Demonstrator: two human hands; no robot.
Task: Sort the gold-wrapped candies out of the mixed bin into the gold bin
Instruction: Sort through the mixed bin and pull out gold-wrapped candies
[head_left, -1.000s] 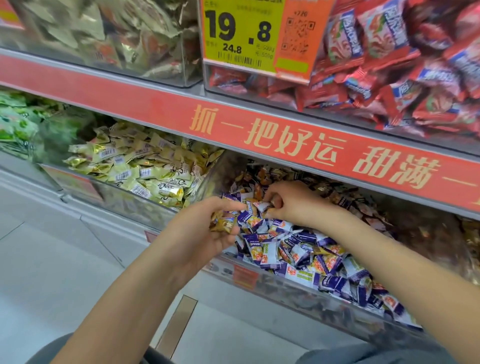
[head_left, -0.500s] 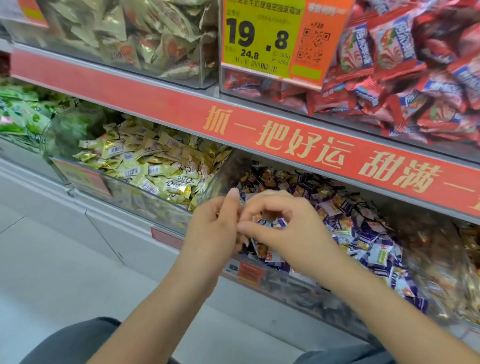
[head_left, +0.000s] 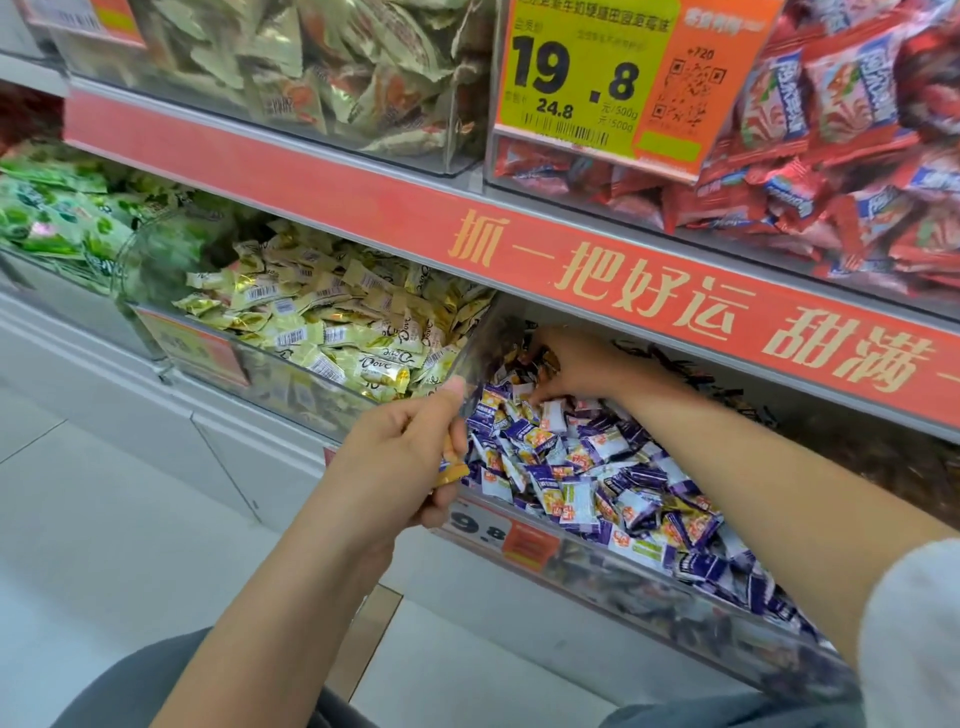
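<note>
The right hand (head_left: 566, 371) is digging curled fingers into the mixed bin's (head_left: 524, 540) back left corner, grasp unclear, while the left hand (head_left: 400, 457) is gripping gold candies (head_left: 451, 472) at the front edge beside the gold bin (head_left: 291, 384); better tip those in before gathering more.

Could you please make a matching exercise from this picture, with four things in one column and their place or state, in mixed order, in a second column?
Things:
1. left hand
2. right hand
3. gold bin
4. price tag

Places or states:
A. on the upper shelf, reads 19.8
B. reaching deep into the mixed bin
C. left of the mixed bin
D. gripping gold-wrapped candies at the mixed bin's front

Pairs: 1-D, 2-B, 3-C, 4-A
</note>
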